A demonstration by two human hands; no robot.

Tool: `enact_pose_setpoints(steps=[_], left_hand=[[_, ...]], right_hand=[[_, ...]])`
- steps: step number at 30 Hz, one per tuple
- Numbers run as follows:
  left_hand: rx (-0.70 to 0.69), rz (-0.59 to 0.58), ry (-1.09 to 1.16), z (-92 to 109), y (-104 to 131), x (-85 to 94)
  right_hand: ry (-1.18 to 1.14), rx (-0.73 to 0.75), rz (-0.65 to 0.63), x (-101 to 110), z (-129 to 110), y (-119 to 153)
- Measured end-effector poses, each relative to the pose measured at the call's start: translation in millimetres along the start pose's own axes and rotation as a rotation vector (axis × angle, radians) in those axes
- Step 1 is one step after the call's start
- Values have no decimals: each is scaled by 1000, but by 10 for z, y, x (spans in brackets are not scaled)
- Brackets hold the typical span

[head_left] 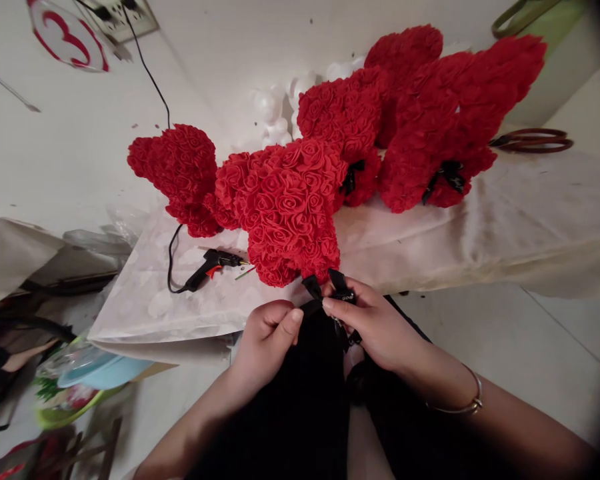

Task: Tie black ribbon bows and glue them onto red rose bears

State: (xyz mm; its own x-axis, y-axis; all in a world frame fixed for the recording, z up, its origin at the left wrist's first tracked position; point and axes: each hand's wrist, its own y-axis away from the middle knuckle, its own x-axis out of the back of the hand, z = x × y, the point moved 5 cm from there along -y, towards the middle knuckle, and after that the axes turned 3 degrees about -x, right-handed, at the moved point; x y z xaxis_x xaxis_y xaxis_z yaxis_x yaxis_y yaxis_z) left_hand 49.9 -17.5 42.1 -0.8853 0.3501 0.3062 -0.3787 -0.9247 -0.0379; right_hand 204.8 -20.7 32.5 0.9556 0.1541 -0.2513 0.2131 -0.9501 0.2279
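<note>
A black ribbon bow with pale lettering (344, 298) is pinched between the thumb and fingers of my right hand (373, 317), just off the table's front edge. My left hand (271, 333) is closed beside it, thumb against the fingers, gripping a black end of the same ribbon. Directly beyond my hands, on the cloth, sits a figure covered in red foam roses (293, 200). The lower ribbon ends merge with my dark clothing and are hard to make out.
A black hot glue gun (213, 265) lies on the cloth-covered table (190, 313) at left. Other red rose figures (430, 113) stand along the wall, some with black bows (450, 175). Scissors (535, 141) lie at far right. A blue basin (105, 369) is at lower left.
</note>
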Motion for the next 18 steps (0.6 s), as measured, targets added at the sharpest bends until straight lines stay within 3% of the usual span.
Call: enact_pose_setpoints(steps=[5, 7, 10, 13, 15, 18], left_hand=[[-154, 176, 41, -10, 26, 239], [-168, 295, -151, -24, 26, 450], [-91, 523, -625, -81, 29, 859], [-34, 681, -844, -209, 6, 1249], [49, 706, -995, -338, -41, 1452], [238, 589, -1215, -550, -150, 1633]], right_hand=[[8, -40, 35, 30, 40, 10], [49, -41, 30, 38, 54, 16], [133, -5, 10, 26, 54, 23], [165, 0, 1, -7, 67, 22], [171, -12, -13, -39, 84, 16], [183, -28, -37, -80, 105, 8]])
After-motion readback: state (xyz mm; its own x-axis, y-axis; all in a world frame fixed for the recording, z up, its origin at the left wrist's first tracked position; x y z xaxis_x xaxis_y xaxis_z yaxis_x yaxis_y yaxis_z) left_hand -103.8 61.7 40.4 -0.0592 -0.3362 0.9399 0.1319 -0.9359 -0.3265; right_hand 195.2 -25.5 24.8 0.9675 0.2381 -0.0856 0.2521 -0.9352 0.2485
